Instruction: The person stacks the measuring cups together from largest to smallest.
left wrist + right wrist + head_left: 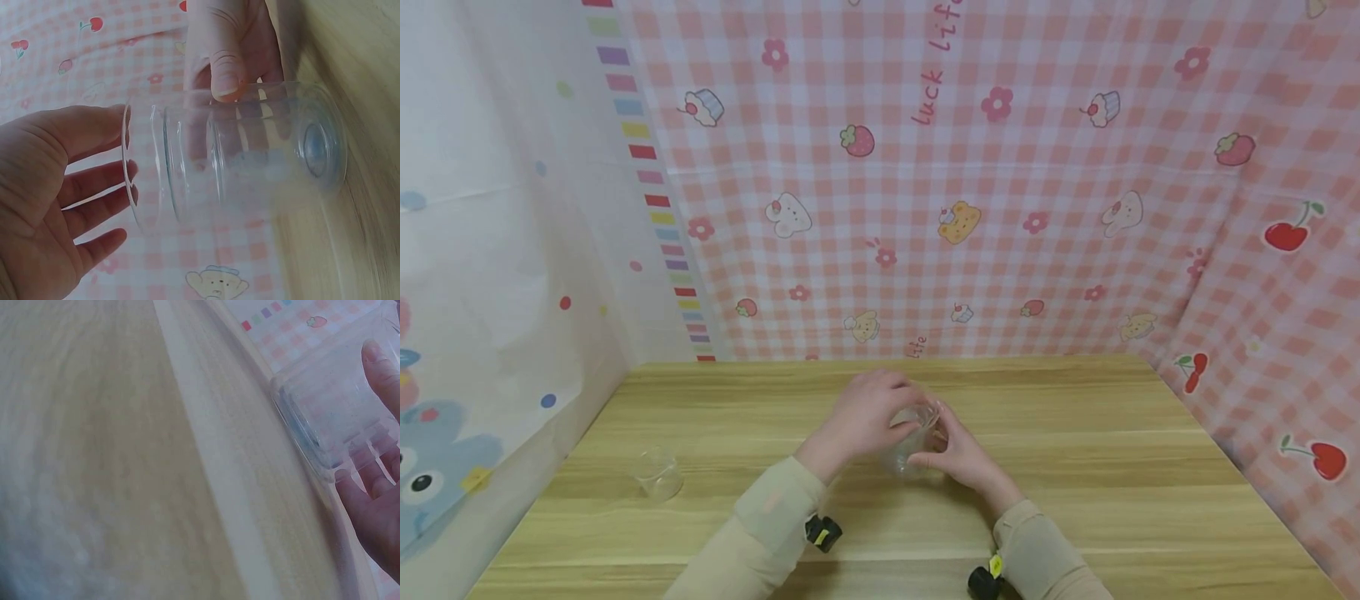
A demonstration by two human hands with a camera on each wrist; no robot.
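Observation:
A stack of clear plastic cups (901, 460) stands upright near the middle of the wooden table, its lines showing nested one inside another in the left wrist view. My left hand (867, 417) reaches over the top and grips the rim, thumb on one side and fingers on the other. Lower down, my right hand (964, 457) holds the cups' side between thumb and fingers; through the see-through wall (194, 203) some of its fingers show behind. In the right wrist view the cups' base (300, 431) is right at the tabletop.
Another clear cup (658, 475) stands apart toward the left side of the wooden table (1075, 483). A pink checked cloth (925, 275) hangs behind the table and along the right, and a white printed cloth (512, 208) hangs at the left.

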